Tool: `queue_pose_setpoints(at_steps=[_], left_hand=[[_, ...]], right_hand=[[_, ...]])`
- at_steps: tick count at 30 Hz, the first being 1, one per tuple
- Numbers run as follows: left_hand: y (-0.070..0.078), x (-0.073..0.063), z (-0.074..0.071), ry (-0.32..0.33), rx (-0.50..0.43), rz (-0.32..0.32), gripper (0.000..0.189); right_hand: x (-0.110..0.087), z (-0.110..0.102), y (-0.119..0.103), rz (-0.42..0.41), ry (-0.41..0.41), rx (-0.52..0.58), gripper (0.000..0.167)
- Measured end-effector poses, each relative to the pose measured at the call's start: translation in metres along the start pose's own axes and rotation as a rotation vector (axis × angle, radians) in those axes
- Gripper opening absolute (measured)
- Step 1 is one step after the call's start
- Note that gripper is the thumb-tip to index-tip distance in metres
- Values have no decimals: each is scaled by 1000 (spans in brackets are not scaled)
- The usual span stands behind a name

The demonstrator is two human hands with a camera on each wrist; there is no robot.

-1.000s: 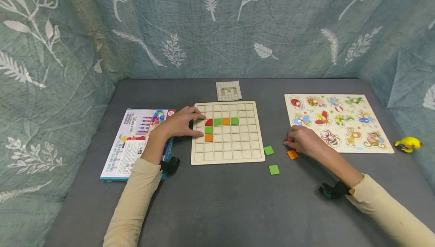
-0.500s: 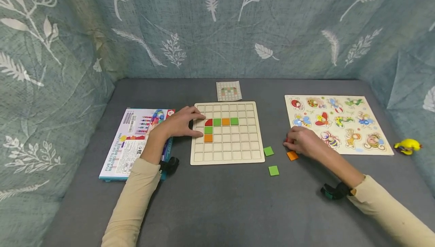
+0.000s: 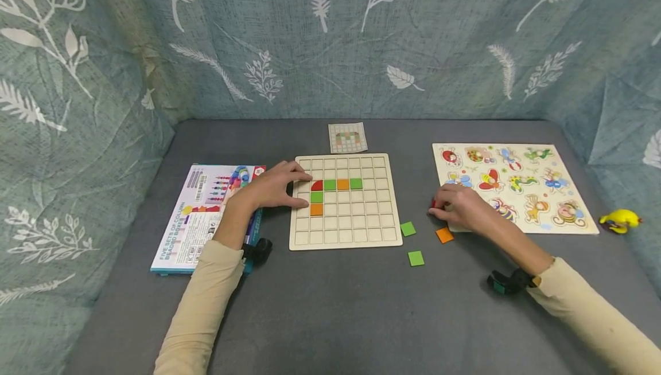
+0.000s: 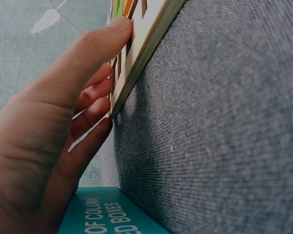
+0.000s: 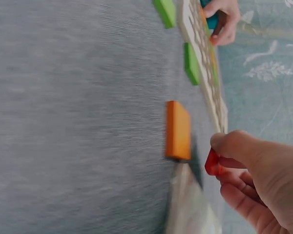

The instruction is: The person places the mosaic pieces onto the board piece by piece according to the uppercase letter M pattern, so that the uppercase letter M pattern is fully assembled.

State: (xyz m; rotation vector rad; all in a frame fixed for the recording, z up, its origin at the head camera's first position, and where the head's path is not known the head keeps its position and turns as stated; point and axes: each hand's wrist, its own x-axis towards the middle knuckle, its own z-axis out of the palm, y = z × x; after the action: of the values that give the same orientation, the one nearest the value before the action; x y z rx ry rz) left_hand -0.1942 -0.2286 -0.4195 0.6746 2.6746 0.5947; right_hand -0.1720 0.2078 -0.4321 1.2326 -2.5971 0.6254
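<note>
My left hand [image 3: 273, 186] rests on the left edge of a wooden grid board [image 3: 356, 223], thumb and fingers spread apart. In the left wrist view, the thumb [image 4: 100, 44] lies on the board's face. A red quarter-round tile [image 3: 317, 186] and several green and orange square tiles sit in the grid. Over the table to the right, my right hand [image 3: 461, 207] pinches a small red tile [image 5: 212, 163] between thumb and fingers; its full shape is hidden. An orange tile [image 3: 444, 235] lies just below that hand, with two green tiles [image 3: 408, 229] nearer the board.
A small pattern card [image 3: 348, 138] lies behind the board. At left is a boxed set [image 3: 181, 231], partly under the left forearm. An insect puzzle board [image 3: 568, 191] lies at right, beside a yellow toy [image 3: 621, 221]. Patterned cloth [image 3: 330, 48] hangs behind the table.
The right hand has lifted the red tile slightly off the table and shifted a little away from the orange tile. My left hand stays on the board.
</note>
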Motion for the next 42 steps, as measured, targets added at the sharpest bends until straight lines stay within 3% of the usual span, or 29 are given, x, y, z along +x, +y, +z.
queue_pose_setpoints(at_steps=[9,15,24,38,42], left_hand=[[0,0,-1,-4,5,2,67],[-1,0,0,-7,1,10,67],[-1,0,0,-5,-4,16,67],[-1,0,0,8,-4,27,65],[0,0,-1,6,-5,20,66]], right_hand=[[42,4,-9,5,-48,28,14],[76,20,-21,-25,-91,74,10],[118,44,-31,13,-209,135,10],[129,53,-26,-4,-246,106,9],[129,53,-26,-44,-252,74,9]])
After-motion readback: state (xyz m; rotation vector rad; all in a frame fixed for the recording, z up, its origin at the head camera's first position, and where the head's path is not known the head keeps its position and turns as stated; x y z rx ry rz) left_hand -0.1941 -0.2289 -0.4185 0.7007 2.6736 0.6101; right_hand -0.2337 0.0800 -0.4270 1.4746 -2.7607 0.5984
